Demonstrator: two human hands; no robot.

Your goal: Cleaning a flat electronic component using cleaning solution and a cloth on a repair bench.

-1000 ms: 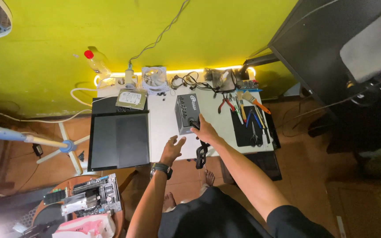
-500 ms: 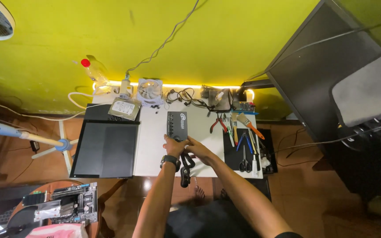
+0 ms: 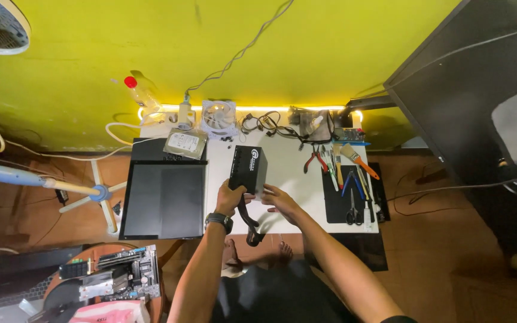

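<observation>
Left hand (image 3: 230, 197): closed around the near left corner of the black power supply box (image 3: 248, 169), fingers wrapped on its side; a dark watch (image 3: 219, 220) sits on the wrist.
Right hand (image 3: 276, 198): fingers loosely curled at the near right corner of the box, touching its near end; how firm the grasp is cannot be told.
Black power supply box: resting on the white desk (image 3: 288, 173), near the middle of its front edge, long axis running toward the wall.
Black cable bundle (image 3: 250, 224): hangs from the near end of the box, between the two wrists, dropping past the front edge of the desk.
Black panel (image 3: 164, 200): lies flat over the left edge of the desk, just beside the left hand.
Hard drive (image 3: 184, 143): on the back left part of the desk, at the far end of the panel.
White fan (image 3: 218, 116): at the back edge, near the wall.
Loose cables (image 3: 270, 124): at the back edge, right of the fan.
Black tool mat (image 3: 347, 197): along the right edge of the desk, carrying scissors (image 3: 351, 213) and blue-handled pliers (image 3: 349, 181).
Red-handled pliers (image 3: 314, 160): on the desk top, just left of the mat.
Brush (image 3: 358, 159): orange handle, at the back right, lying slantwise.
Circuit board (image 3: 128, 274): on a low round stand off the desk, lower left.
</observation>
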